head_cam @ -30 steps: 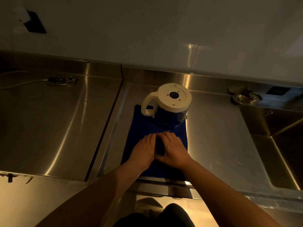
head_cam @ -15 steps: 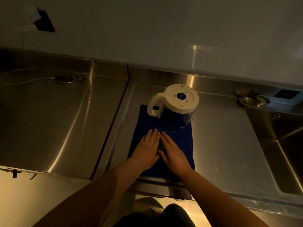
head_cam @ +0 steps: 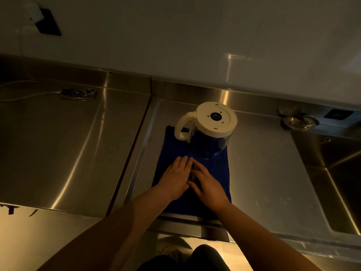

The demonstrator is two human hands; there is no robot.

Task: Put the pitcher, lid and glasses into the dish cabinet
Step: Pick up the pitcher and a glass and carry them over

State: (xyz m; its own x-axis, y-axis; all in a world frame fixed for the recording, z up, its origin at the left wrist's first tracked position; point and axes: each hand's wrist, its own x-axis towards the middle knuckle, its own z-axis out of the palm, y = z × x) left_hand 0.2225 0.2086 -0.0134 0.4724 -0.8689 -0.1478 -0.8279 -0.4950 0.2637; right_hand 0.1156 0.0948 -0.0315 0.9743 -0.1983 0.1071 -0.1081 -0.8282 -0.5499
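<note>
The pitcher (head_cam: 211,133), clear with a cream handle and a round cream base, stands upside down at the far end of a blue towel (head_cam: 170,145). Nearer to me on the towel, my left hand (head_cam: 173,178) and my right hand (head_cam: 208,184) lie side by side, fingers fairly straight and pointing away from me. Between them shows a small clear glass (head_cam: 192,176), mostly hidden; both hands touch it. No lid or cabinet is in view.
The towel lies on a steel counter (head_cam: 263,173) with a sink basin (head_cam: 341,173) at the right and a drain fitting (head_cam: 298,121) behind it. A phone (head_cam: 78,93) on a white cable lies at the far left. A seam (head_cam: 132,149) splits the counter.
My fingers have straightened from a curled hold around the thing between my hands. Both hands have slid slightly forward toward the pitcher. The pitcher has not moved.
</note>
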